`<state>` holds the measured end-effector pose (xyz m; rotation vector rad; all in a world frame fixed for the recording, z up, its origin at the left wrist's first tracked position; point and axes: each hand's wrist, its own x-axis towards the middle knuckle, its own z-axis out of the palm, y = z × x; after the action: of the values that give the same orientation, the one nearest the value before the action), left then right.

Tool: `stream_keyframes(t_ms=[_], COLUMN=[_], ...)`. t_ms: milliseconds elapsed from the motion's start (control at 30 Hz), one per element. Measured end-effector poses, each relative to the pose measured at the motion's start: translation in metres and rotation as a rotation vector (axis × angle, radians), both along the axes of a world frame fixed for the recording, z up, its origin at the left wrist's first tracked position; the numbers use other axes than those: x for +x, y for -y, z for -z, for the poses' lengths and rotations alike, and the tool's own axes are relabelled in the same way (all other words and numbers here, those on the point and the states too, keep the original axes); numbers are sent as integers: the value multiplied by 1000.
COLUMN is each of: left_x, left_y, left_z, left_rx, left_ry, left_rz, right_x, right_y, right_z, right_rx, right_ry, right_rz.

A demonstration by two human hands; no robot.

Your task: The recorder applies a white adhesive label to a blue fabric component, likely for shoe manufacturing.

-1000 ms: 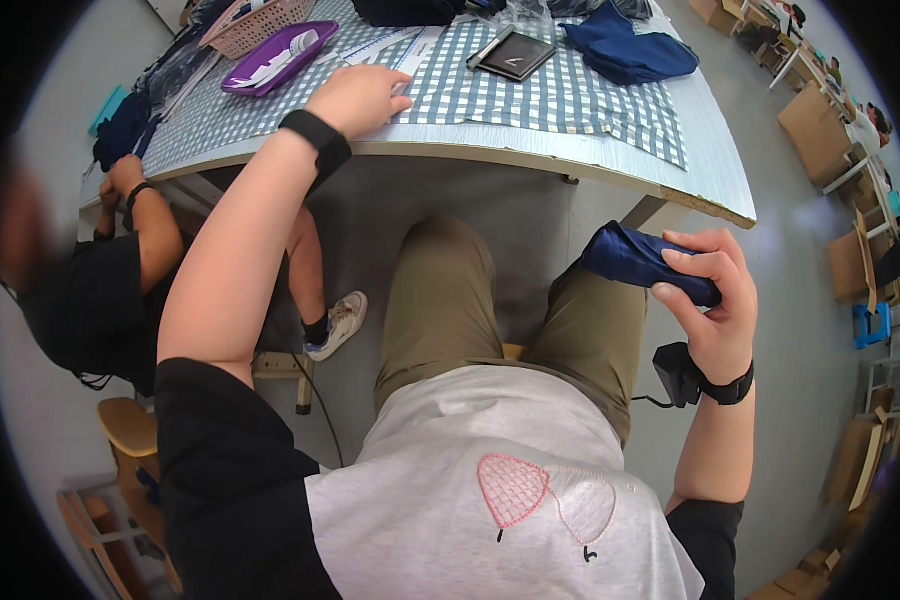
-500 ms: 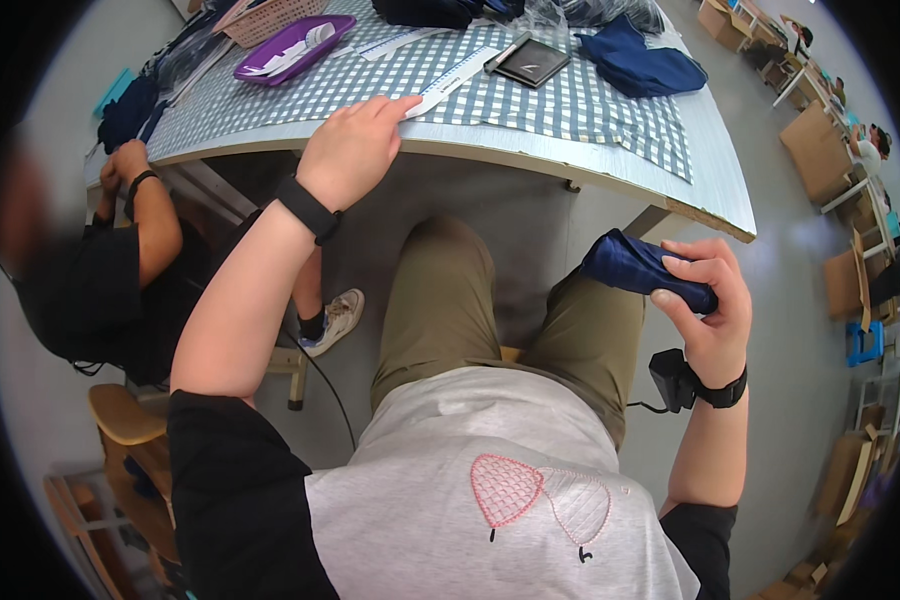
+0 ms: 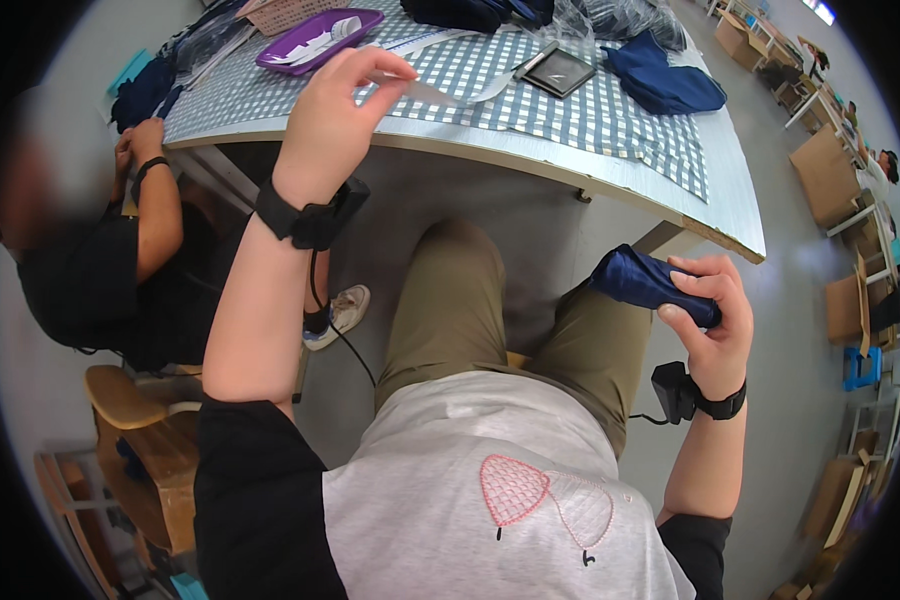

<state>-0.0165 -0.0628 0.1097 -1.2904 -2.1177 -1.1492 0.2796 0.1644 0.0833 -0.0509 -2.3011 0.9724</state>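
My left hand [image 3: 330, 120] is over the near edge of the table, its thumb and forefinger pinched on the end of a white paper strip [image 3: 495, 88]. From the fingers the strip bends away across the blue-and-white checked cloth [image 3: 610, 140]. Off to the right, below table height, my right hand [image 3: 715, 320] grips a rolled navy fabric bundle [image 3: 642, 278] by its right end, thumb underneath and fingers on top. The bundle's other end points left, above my knee.
On the table lie a purple tray [image 3: 372, 22] of white strips, a dark square case [image 3: 560, 72] and navy cloth [image 3: 665, 82]. A co-worker [image 3: 90, 260] sits at the left. Cardboard boxes [image 3: 825, 175] stand along the right.
My left hand has gone from resting over the strip's near end to lifting it, and the strip now curves. My right hand still holds the bundle. The view has shifted slightly.
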Motion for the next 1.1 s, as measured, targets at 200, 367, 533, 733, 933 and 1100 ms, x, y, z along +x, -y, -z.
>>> stream_keyframes(t_ms=[200, 367, 533, 733, 933, 1100], left_x=[40, 70, 87, 106, 117, 119], left_y=[13, 8, -7, -34, -34, -27], left_z=[-27, -25, -5, 23, 17, 13], left_rx=[304, 393, 279, 305, 204, 167], left_ry=[382, 434, 569, 706, 884, 933], left_rz=[196, 380, 372, 451, 612, 547], right_x=[-3, -8, -21, -35, -41, -43], right_y=[4, 12, 37, 48, 45, 46], right_z=[3, 1, -17, -21, -17, -16], right_rx=[-11, -14, 35, -36, -22, -21], right_ry=[-1, -22, -36, -49, -39, -33], right_rz=[-45, -111, -276, -408, -340, -354])
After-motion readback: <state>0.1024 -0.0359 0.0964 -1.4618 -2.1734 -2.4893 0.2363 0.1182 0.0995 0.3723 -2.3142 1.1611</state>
